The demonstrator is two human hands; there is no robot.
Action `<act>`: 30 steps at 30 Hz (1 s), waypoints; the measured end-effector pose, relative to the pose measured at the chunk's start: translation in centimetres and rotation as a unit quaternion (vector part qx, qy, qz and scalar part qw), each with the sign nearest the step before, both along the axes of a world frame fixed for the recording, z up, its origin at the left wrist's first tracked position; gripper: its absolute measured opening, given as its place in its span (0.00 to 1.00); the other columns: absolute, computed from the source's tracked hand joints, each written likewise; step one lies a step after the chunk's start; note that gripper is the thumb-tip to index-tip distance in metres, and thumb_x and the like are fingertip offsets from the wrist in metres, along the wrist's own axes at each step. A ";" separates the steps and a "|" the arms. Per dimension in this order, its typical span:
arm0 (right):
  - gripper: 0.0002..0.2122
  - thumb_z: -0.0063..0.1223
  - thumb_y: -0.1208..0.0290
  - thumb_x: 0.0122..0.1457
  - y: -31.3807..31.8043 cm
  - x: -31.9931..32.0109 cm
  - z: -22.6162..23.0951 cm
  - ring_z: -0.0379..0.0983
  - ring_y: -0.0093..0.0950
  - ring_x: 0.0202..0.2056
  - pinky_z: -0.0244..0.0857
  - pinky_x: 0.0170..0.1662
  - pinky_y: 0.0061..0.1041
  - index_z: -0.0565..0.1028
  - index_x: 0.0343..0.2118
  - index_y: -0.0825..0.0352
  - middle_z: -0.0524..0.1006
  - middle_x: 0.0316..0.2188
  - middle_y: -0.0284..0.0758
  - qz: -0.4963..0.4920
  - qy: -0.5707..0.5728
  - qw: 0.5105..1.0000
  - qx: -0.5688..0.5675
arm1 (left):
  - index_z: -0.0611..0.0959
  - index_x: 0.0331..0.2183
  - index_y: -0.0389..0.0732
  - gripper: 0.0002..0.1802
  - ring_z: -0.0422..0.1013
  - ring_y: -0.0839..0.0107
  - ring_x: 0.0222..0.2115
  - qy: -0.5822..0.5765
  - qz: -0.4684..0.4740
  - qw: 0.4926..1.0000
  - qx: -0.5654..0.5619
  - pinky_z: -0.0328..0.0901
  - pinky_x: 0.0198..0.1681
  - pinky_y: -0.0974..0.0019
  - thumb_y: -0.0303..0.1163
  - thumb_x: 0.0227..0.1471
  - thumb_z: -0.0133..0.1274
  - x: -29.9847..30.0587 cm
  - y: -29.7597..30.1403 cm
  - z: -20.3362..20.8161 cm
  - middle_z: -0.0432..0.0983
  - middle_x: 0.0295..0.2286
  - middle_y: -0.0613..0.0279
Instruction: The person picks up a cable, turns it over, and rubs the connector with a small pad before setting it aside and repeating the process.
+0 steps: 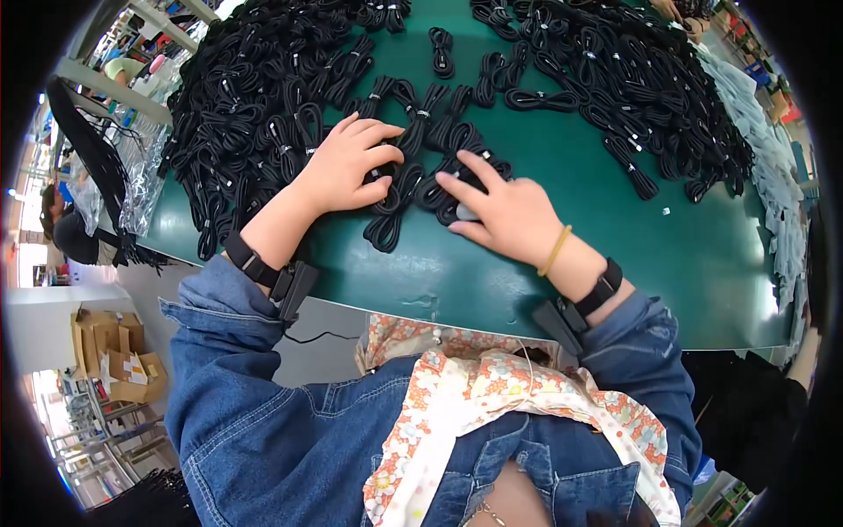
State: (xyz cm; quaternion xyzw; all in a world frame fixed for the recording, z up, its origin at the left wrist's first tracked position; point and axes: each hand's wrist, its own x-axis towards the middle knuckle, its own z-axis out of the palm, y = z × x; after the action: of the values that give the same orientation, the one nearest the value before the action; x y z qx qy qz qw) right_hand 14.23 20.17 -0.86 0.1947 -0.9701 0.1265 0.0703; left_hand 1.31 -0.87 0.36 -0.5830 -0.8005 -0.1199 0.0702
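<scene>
Both hands rest on a green tabletop (pixel 562 263) among coiled black cables; the left hand (pixel 344 167) lies palm down with fingers (pixel 373 132) spread loosely over a tied cable bundle (pixel 395 189), pressing on it rather than clenched round it; the right hand (pixel 507 215) lies just beside, its fingers (pixel 479 167) stretched flat across another cable coil (pixel 448 176), grasping nothing that shows. A large heap of cable bundles (pixel 263 97) lies to the left, a second heap (pixel 615 79) to the upper right; both wrists wear black bands, the right one also a yellow elastic band (pixel 555 250).
</scene>
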 end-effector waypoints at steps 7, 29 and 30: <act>0.22 0.49 0.62 0.42 8.1 -3.1 -1.7 0.69 0.32 0.33 0.66 0.26 0.27 0.62 0.44 0.56 0.61 0.45 0.35 -0.278 0.050 0.956 0.079 | 0.73 0.29 0.45 0.15 0.58 0.63 0.43 0.010 0.007 1.000 0.018 0.48 0.47 0.49 0.35 0.30 0.48 -0.4 0.4 0.3 0.63 0.39 0.61; 0.15 0.40 0.66 0.47 1.5 -9.3 0.2 0.67 0.33 0.36 0.64 0.34 0.26 0.67 0.41 0.57 0.66 0.41 0.33 -0.202 0.106 0.973 -0.045 | 0.73 0.34 0.49 0.19 0.51 0.66 0.48 0.092 0.105 0.990 -0.034 0.40 0.49 0.47 0.37 0.32 0.53 3.5 -4.0 -0.8 0.56 0.46 0.65; 0.16 0.41 0.63 0.48 0.5 -10.2 -0.7 0.66 0.34 0.37 0.63 0.35 0.27 0.66 0.41 0.57 0.65 0.42 0.35 -0.205 0.074 0.972 -0.090 | 0.73 0.35 0.50 0.21 0.51 0.65 0.48 0.085 0.122 0.988 -0.028 0.40 0.49 0.47 0.38 0.31 0.53 3.8 -4.1 -0.6 0.55 0.47 0.64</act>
State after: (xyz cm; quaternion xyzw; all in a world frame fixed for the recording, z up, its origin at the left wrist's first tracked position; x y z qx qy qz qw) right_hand 4.08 20.67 -1.58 -0.0066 -0.9661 0.1812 0.1836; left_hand 5.09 -5.02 -0.23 -0.4908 -0.8598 -0.0379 0.1357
